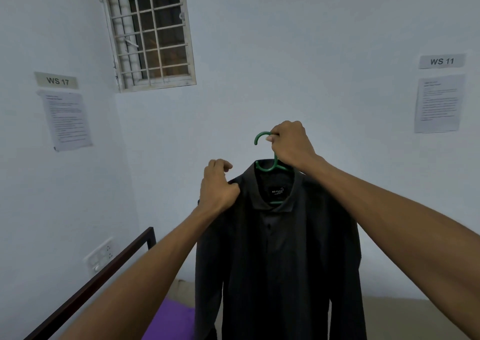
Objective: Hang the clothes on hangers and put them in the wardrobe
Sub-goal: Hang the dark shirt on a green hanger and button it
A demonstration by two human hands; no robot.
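A dark grey collared shirt (280, 248) hangs on a green plastic hanger (270, 166), held up before a pale wall. The right hand (291, 142) grips the hook; the left hand (219, 183) pinches the shirt's shoulder. A purple mat (168, 319) lies below

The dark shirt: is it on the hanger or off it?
On. The dark shirt hangs spread from the green hanger, whose bar shows inside the collar; the right hand holds the hook.
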